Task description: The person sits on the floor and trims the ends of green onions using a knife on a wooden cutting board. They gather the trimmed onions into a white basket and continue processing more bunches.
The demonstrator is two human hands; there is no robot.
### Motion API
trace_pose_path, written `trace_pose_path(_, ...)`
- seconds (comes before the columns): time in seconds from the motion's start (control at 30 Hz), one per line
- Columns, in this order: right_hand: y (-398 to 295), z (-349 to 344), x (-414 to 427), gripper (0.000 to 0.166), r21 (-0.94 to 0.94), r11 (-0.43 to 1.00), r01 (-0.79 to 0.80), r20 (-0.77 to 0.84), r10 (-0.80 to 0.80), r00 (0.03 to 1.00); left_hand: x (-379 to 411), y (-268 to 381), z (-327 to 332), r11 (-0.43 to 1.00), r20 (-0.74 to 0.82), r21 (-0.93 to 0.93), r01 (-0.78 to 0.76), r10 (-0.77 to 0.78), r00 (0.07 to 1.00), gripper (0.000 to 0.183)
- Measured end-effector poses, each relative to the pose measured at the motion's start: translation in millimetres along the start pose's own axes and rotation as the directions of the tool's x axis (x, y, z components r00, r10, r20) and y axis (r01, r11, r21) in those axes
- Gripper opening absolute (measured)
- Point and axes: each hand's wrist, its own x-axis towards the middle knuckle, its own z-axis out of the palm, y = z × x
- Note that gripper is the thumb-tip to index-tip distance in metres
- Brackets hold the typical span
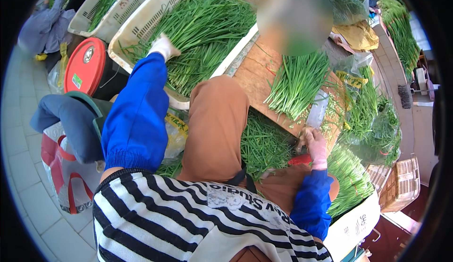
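Note:
My left hand [163, 46], in a whitish glove, reaches to the near-left side of a white plastic crate [141, 28]. It touches loose green garlic chives [208, 17] heaped inside; whether its fingers grip any is hard to tell. In a pinkish glove, my right hand [315, 145] holds the handle of a wide-bladed knife [317, 109]. The blade lies over a wooden board [256, 70], just right of the cut ends of a chive bundle [299, 85]. Short trimmed bits [331, 111] are scattered around the blade.
Loose greens [265, 138] lie below the board, between my legs. Bundled chives [348, 177] fill a white box [354, 226] at my right. A red-lidded bucket [85, 67] and a bag [70, 170] stand left. Another person's sleeve [49, 28] shows at upper left. A blurred circle hides the area beyond the board.

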Motion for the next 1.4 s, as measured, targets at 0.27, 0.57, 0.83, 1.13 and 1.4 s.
trace_pose_path(0.27, 16, 32, -8, 0.017, 0.09, 0.984, -0.152, 0.061, 0.147, 0.987, 19, -18, 30, 0.997, 0.229, 0.075, 0.003, -0.02, 0.973, 0.044)
trace_pose_path(0.57, 26, 35, -6, 0.02, 0.066, 0.983, -0.173, -0.01, 0.174, 0.985, 33, 3, -99, 0.899, 0.193, -0.433, -0.066, 0.164, 0.967, 0.018)
trace_pose_path(0.83, -155, 101, -11, 0.032, 0.441, 0.897, 0.014, 0.429, -0.224, 0.875, -19, 57, -149, 0.936, -0.077, -0.123, -0.329, 0.321, 0.944, 0.027)
trace_pose_path(1.13, -271, 178, 19, 0.114, 0.873, 0.144, -0.465, 0.412, -0.727, 0.549, -208, 133, -187, 0.695, -0.608, 0.413, -0.588, 0.691, 0.39, 0.014)
trace_pose_path(1.4, -254, 60, 36, 0.075, 0.998, -0.061, 0.018, -0.055, -0.688, 0.724, -274, 110, -67, 0.655, -0.682, 0.088, -0.751, 0.589, 0.434, 0.051)
